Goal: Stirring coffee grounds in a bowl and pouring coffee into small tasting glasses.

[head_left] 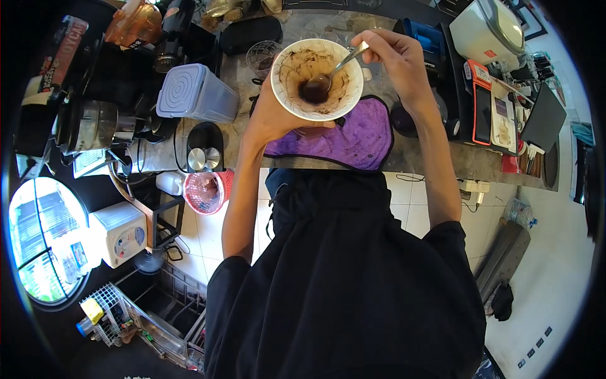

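My left hand [274, 113] grips a white cone-shaped coffee dripper [352, 102] from its left side, above the counter's front edge. Brown residue clings to its pale inner wall, and dark wet coffee sits at the bottom. Between the fingertips of my right hand [397, 59] is the handle of a metal spoon [350, 59], which slants down into the dripper. The spoon's bowl is in the dark coffee. Below lies a purple cloth [371, 135] with black edging, partly covered by the dripper and my left hand.
A lidded plastic container [199, 94] and a black tray with metal discs [204, 151] stand left. A clear patterned glass [262, 57] is behind the dripper. Right are an orange-framed device [482, 106] and a white bin [485, 35]. A pink basket [208, 192] stands below the counter [402, 161].
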A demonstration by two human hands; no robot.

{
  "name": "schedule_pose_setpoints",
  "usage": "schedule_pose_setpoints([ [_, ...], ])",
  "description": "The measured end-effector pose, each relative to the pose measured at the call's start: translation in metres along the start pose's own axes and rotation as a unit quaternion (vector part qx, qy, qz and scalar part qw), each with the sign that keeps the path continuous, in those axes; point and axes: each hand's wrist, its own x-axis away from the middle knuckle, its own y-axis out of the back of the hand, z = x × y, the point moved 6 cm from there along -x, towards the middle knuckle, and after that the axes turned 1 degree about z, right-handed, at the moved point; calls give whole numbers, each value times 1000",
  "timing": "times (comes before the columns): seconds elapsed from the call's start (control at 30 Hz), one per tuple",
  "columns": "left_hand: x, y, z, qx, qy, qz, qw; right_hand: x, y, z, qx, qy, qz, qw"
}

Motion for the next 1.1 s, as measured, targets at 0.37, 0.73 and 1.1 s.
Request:
schedule_pose_setpoints([
  [0.37, -3, 2, -11, 63, 11, 0, 998, -14, 0, 43, 97, 66, 15, 993],
  [0.73, 3, 0, -8, 47, 22, 1, 999, 6, -12, 28, 63, -4, -4, 998],
  [1.1, 11, -5, 1, 51, 2, -36, 998, 8, 2, 63, 50, 52, -58, 996],
])
